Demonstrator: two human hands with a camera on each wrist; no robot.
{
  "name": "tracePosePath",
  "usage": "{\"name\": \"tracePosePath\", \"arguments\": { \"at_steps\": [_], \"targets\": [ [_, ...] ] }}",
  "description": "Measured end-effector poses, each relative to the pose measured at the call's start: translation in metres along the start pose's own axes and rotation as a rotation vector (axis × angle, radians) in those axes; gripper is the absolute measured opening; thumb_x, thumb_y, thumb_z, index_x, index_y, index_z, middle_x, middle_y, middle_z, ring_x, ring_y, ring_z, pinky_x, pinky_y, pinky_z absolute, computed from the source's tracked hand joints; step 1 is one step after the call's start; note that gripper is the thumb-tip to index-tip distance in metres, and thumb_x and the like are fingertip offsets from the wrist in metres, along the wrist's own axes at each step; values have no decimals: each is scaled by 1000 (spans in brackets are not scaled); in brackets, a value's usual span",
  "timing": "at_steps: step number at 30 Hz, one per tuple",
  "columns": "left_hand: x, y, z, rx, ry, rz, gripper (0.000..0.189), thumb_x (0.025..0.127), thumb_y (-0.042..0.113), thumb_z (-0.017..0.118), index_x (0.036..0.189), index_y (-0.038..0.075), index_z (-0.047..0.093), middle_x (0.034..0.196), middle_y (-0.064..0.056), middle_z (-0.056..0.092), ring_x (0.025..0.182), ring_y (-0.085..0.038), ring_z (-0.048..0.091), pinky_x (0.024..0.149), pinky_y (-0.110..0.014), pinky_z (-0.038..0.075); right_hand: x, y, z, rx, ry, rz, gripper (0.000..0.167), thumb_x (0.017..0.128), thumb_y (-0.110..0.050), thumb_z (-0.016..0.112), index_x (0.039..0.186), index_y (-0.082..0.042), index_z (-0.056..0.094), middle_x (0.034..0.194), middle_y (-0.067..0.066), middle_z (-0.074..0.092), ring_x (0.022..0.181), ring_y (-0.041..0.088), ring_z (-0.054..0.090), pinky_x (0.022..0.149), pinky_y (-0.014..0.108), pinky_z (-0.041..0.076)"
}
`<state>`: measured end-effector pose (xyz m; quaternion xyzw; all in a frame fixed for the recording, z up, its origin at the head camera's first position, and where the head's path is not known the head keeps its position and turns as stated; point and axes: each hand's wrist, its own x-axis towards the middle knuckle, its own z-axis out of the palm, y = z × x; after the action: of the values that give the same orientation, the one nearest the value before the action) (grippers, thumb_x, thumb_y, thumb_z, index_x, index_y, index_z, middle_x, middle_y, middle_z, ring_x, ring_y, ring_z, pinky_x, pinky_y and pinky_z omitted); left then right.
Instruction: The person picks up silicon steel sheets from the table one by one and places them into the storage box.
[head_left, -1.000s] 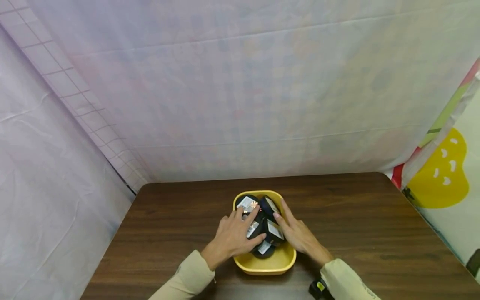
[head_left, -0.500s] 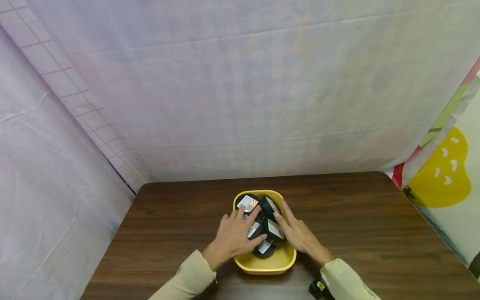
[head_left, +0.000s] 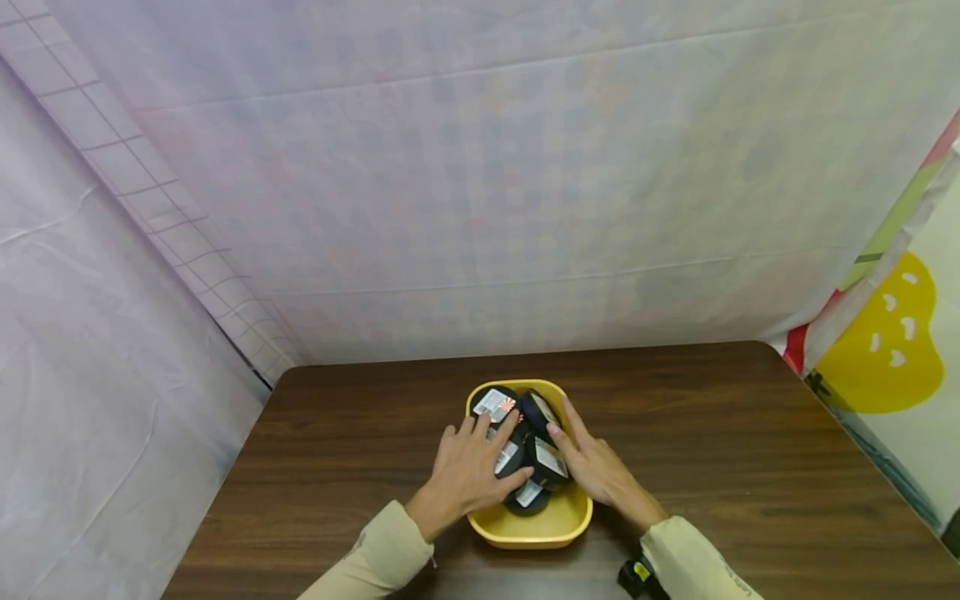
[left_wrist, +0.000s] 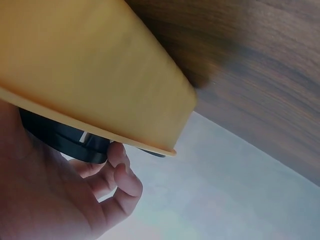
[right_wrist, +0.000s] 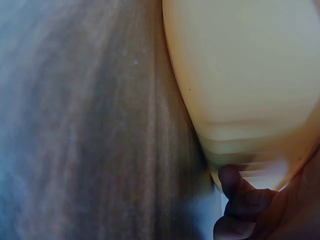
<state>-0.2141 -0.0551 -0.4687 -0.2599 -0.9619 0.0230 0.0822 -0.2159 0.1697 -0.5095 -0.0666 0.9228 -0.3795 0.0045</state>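
Observation:
A yellow plastic tub (head_left: 528, 533) stands on the table, holding several black pieces with white labels, some round and one angular (head_left: 550, 462). My left hand (head_left: 468, 471) lies across them with spread fingers, partly covering a round piece (head_left: 507, 457). In the left wrist view its fingers (left_wrist: 122, 197) bend loosely beside a black rounded piece (left_wrist: 65, 140) showing past the tub's rim. My right hand (head_left: 600, 471) holds the tub's right side, thumb inside by a black piece (head_left: 538, 412), fingers (right_wrist: 245, 202) curled along the outer wall.
The dark wooden table (head_left: 360, 442) reaches back to a pale cloth curtain (head_left: 487, 208). A small black thing with a yellow-green patch (head_left: 637, 575) is beside the right sleeve. At the far right hangs a panel with a yellow shape (head_left: 888, 350).

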Motion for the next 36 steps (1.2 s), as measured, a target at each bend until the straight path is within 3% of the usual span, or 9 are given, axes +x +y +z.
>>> {"name": "tracePosePath", "arguments": {
  "at_steps": [14,21,28,36],
  "targets": [
    [-1,-1,2,45,29,3,86,89,83,26,157,30,29,139,-9,55,119,-29,57,88,-49,48,0,0,-1,-3,-3,0,69,103,-60,27,161,-28,10,128,30,60,105,38,64,89,56,47],
    [-2,-1,2,49,26,-3,89,87,85,24,158,30,28,136,-11,57,117,-31,57,88,-48,48,0,0,-1,-6,9,-4,67,103,-59,29,161,-29,10,113,22,69,97,34,66,85,55,48],
    [-3,-2,1,43,12,-15,90,87,85,24,158,30,27,136,-12,57,120,-32,56,89,-49,47,0,0,-1,-4,-3,-3,68,103,-60,27,161,-28,9,126,29,62,108,40,63,89,57,47],
    [-7,-5,0,14,20,-16,89,87,85,26,158,30,28,133,-12,58,117,-31,57,87,-49,47,0,0,-1,-6,-11,5,70,102,-62,26,161,-28,9,130,32,58,109,43,62,90,58,46]
  ]
}}
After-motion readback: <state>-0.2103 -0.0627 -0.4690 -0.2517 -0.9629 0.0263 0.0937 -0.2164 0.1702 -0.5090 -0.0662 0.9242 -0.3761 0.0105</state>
